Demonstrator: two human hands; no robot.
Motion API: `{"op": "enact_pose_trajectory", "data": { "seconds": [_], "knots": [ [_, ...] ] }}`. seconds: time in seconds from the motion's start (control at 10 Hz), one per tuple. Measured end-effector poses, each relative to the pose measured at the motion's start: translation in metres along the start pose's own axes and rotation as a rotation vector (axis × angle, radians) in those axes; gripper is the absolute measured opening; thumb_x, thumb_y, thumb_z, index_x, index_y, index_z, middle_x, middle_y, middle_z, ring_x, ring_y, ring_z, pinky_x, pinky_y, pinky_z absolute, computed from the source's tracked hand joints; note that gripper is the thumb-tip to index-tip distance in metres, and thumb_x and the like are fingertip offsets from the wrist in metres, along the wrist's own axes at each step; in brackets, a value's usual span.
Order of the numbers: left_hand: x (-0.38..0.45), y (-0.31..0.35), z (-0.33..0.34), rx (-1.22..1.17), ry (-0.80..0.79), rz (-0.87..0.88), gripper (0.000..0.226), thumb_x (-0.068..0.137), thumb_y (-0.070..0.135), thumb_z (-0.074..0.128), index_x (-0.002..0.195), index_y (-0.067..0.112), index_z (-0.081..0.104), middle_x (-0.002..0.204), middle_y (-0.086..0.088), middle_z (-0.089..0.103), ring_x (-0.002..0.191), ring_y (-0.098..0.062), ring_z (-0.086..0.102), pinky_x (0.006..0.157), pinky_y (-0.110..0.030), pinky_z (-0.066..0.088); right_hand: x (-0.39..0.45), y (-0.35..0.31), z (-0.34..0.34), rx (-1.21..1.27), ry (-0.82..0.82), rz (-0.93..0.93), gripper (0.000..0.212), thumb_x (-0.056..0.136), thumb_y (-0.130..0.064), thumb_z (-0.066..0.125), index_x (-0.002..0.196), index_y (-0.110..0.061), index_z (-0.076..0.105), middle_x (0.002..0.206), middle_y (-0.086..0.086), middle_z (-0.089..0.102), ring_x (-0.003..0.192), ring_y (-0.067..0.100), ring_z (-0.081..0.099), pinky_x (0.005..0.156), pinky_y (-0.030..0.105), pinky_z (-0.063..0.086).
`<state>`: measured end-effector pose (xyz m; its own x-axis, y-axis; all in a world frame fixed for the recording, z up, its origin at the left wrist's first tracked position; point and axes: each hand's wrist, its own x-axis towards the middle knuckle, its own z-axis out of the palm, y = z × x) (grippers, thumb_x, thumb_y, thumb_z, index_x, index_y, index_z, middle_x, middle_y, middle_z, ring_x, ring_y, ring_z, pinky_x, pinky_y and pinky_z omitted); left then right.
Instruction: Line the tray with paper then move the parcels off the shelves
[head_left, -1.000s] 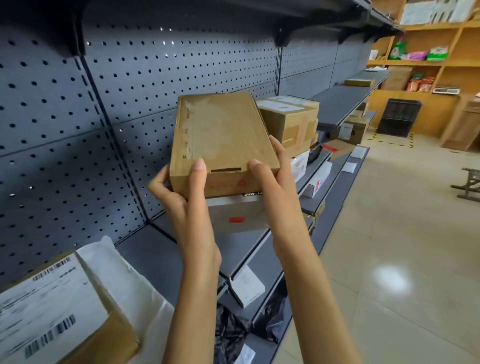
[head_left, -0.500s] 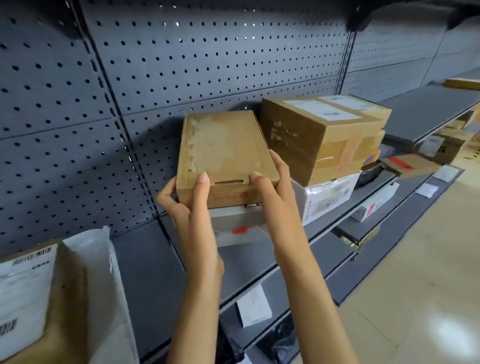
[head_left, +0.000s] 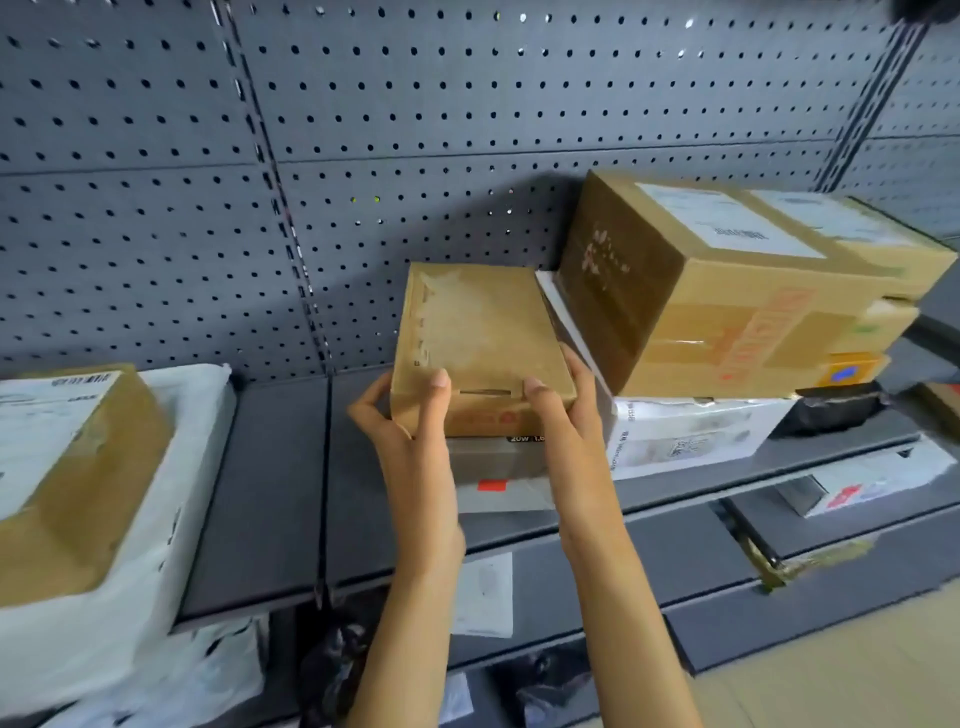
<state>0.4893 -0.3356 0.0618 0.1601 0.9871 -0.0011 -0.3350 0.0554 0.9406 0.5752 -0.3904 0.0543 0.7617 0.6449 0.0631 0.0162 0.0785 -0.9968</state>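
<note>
Flat cardboard parcel (head_left: 480, 338) is in the middle of the view, held by both hands at its near end, above a grey-white box (head_left: 501, 480) w/ a red mark that lies on the grey shelf (head_left: 270, 488). I cannot tell if the parcel rests on that box or is a bit over it. Left hand (head_left: 410, 441) grips the near-left corner, thumb on the left side and forefinger on top. Right hand (head_left: 569, 426) grips the near-right corner, fingers along the right side, one fingertip on the top edge. Just right of the parcel stands a big cardboard box (head_left: 727, 291) w/ white labels, on top of a white box (head_left: 691, 436). At far left of the shelf is another cardboard box (head_left: 67, 467) lying on a white plastic bag (head_left: 171, 447). Behind all is a grey pegboard wall (head_left: 363, 130). Lower shelves hold white envelopes and black bags, approx. below the arms.
</note>
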Motion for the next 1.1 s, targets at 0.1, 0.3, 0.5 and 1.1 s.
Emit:
{"op": "enact_pose_trajectory", "data": {
  "seconds": [0.1, 0.3, 0.5, 1.1],
  "knots": [
    [-0.008, -0.013, 0.007, 0.029, 0.032, 0.018, 0.035, 0.096, 0.031, 0.063, 0.122, 0.026, 0.041, 0.122, 0.008, 0.062, 0.084, 0.018, 0.062, 0.068, -0.005, 0.047, 0.001, 0.006, -0.01, 0.0, 0.001, 0.022, 0.047, 0.103, -0.031, 0.052, 0.147, -0.042, 0.038, 0.108, -0.043, 0.051, 0.086, -0.034, 0.05, 0.067, -0.006, 0.041],
    [-0.021, -0.021, 0.022, 0.038, 0.074, 0.056, 0.035, 0.097, 0.031, 0.06, 0.124, 0.023, 0.04, 0.105, 0.02, 0.063, 0.081, 0.022, 0.06, 0.065, 0.001, 0.043, 0.004, 0.009, -0.022, 0.055, -0.009, -0.033, 0.048, 0.104, -0.032, 0.052, 0.15, -0.038, 0.04, 0.143, -0.014, 0.053, 0.127, -0.004, 0.05, 0.098, 0.012, 0.043],
    [-0.022, -0.024, 0.018, 0.097, 0.071, 0.065, 0.03, 0.097, 0.038, 0.059, 0.118, 0.029, 0.041, 0.112, 0.019, 0.06, 0.086, 0.022, 0.059, 0.07, -0.003, 0.045, -0.006, 0.012, -0.021, 0.085, 0.035, -0.221, 0.046, 0.104, -0.022, 0.056, 0.149, -0.026, 0.045, 0.15, -0.015, 0.05, 0.135, -0.007, 0.045, 0.11, 0.013, 0.039],
    [-0.018, -0.024, -0.024, 0.256, -0.087, 0.113, 0.049, 0.091, 0.049, 0.06, 0.137, 0.043, 0.041, 0.139, 0.003, 0.046, 0.123, -0.004, 0.052, 0.096, -0.019, 0.042, -0.034, 0.009, -0.007, -0.016, 0.158, -0.535, 0.03, 0.103, -0.001, 0.052, 0.126, -0.016, 0.065, 0.145, 0.0, 0.058, 0.153, 0.012, 0.029, 0.123, 0.033, 0.029]
  ]
}}
